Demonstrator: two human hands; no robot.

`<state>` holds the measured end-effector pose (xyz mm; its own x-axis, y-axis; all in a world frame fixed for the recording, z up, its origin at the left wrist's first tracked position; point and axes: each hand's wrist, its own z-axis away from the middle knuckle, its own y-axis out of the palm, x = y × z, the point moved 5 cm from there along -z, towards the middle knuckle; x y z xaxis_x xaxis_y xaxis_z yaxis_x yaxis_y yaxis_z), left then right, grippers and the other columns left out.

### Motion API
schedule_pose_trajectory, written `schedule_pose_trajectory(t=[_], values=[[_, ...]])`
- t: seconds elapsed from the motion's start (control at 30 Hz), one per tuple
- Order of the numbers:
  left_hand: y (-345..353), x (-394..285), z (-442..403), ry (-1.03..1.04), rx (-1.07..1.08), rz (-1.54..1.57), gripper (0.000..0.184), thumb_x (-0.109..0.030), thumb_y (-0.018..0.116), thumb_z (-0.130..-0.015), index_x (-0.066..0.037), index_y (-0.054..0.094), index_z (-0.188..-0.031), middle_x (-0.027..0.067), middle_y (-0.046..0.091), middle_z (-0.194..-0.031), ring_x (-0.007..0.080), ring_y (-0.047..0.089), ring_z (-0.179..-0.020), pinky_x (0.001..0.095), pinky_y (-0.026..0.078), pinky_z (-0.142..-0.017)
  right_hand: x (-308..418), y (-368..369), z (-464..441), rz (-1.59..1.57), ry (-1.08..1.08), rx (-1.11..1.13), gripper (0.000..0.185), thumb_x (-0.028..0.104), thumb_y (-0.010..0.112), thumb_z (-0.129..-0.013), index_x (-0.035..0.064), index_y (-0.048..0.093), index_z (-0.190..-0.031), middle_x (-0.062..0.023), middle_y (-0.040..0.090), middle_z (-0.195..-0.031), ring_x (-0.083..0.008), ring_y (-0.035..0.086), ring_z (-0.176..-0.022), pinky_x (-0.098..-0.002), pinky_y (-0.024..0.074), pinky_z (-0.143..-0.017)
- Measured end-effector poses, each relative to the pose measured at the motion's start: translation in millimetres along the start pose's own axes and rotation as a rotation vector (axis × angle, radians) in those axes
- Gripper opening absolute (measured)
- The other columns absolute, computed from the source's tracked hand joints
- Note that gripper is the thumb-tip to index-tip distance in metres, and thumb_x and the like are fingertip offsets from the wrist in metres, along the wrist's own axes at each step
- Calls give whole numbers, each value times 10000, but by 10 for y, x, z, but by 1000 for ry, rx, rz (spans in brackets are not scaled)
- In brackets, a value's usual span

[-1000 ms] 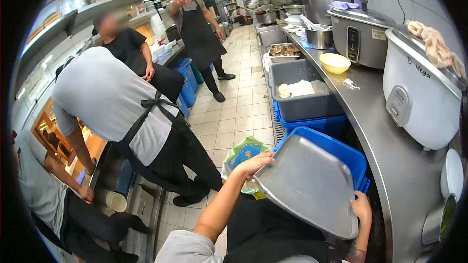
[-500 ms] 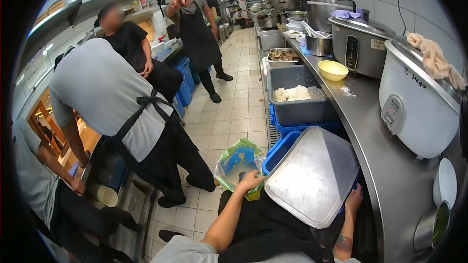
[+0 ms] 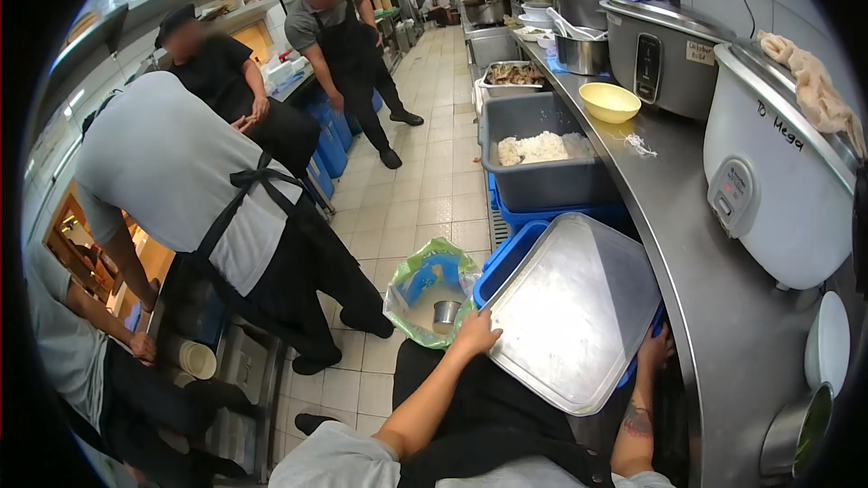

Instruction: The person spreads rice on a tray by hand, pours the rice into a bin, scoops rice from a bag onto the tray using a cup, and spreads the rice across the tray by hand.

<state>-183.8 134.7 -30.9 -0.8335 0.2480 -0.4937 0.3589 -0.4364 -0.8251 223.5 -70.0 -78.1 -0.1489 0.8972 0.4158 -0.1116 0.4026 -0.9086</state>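
Observation:
A grey metal tray or lid (image 3: pixel 579 307) lies over the blue bin (image 3: pixel 508 264), whose left rim shows. My left hand (image 3: pixel 476 334) is closed at the tray's left corner, thumb towards the tray. At the lower right, my right hand (image 3: pixel 655 351) has its fingers curled at the bin's blue edge beside the tray; part of them is hidden. Left of the bin stands a pail lined with a green bag (image 3: pixel 398 285), with cloudy liquid and a metal cup (image 3: pixel 446 314) inside.
A grey tub (image 3: pixel 551 183) of rice sits beyond the bin. Along the right runs a steel counter (image 3: pixel 723 352) with a yellow bowl (image 3: pixel 610 102) and rice cookers (image 3: pixel 778 181). At left, a person in grey (image 3: pixel 190 163) bends over; other people are nearby.
The tray has come down from a raised tilt onto the blue bin, and both hands have moved with it. The standing co-worker's pointing arm has dropped, and that person now leans forward.

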Motion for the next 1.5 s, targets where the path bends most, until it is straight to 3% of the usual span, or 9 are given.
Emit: schedule_pose_trajectory(t=[0.27, 0.57, 0.73, 0.87, 1.0, 1.07, 1.2, 1.3, 1.5], values=[[16, -239, -45, -123, 65, -354, 695, -330, 637, -825, 19, 391, -1372, 238, 201, -1508, 360, 242, -1389, 643, 254, -1049, -89, 799, -857, -6, -282, 60, 681, 506, 605, -826, 95, 464, -1352, -184, 485, -1363, -393, 454, -1243, -466, 378, -1022], [136, -80, -70, -42, -164, -373, 464, -226, 563, -848, 36, 525, -1230, 240, 352, -1396, 355, 356, -1297, 675, 296, -996, 166, 361, -585, -58, -149, 260, 662, 483, 640, -797, 49, 533, -1285, -201, 541, -1301, -388, 508, -1193, -442, 403, -998], [-306, 198, 9, 239, -157, 249, 605, -348, 698, -773, 7, 546, -1238, 216, 595, -1196, 321, 607, -1054, 382, 460, -935, 196, 292, -542, -116, -120, 281, 653, 470, 660, -781, 23, 572, -1249, -210, 572, -1267, -385, 538, -1166, -429, 416, -985], [-424, 1222, -401, -149, -612, 779, 367, -289, 662, -809, -22, 642, -1060, 165, 676, -962, 283, 645, -894, 399, 517, -750, 185, 260, -478, -217, -121, 269, 587, 419, 653, -796, -1, 604, -1202, -222, 621, -1184, -375, 589, -1088, -425, 442, -932], [251, 2062, -1092, -899, -460, 1608, 550, -254, 703, -791, -76, 501, -1271, 180, 588, -1179, 342, 632, -902, 486, 520, -739, -1, 490, -703, -299, -176, 252, 539, 371, 608, -839, -23, 595, -1206, -213, 632, -1167, -349, 613, -1036, -399, 451, -908], [600, 2022, -1173, -1380, -458, 1499, 636, -249, 715, -786, -105, 425, -1334, 174, 550, -1239, 340, 609, -978, 508, 499, -792, -119, 529, -782, -345, -185, 273, 517, 341, 599, -848, -30, 591, -1208, -208, 638, -1156, -339, 619, -1016, -385, 454, -903], [1349, 2451, -1493, -1374, -610, 1603, 855, -389, 782, -710, -142, 356, -1409, 129, 457, -1370, 387, 460, -1214, 602, 385, -954, -302, 512, -950, -391, -256, 300, 492, 285, 596, -849, -40, 581, -1218, -199, 642, -1144, -321, 620, -993, -373, 460, -898], [1574, 2532, -1775, -1703, -823, 1554, 1147, -519, 831, -579, -171, 197, -1470, 203, 339, -1424, 409, 384, -1273, 530, 358, -1017, -272, 458, -826, -420, -142, 363, 461, 234, 580, -862, -48, 575, -1227, -196, 632, -1157, -300, 612, -986, -377, 463, -899], [999, 2402, -1876, -1811, -616, 979, 1212, -483, 842, -551, -150, 119, -1465, 231, 268, -1391, 453, 343, -1254, 595, 350, -983, -621, 461, -1035, -451, -238, 342, 436, 181, 552, -878, -87, 557, -1221, -194, 601, -1198, -290, 595, -995, -384, 467, -901]])
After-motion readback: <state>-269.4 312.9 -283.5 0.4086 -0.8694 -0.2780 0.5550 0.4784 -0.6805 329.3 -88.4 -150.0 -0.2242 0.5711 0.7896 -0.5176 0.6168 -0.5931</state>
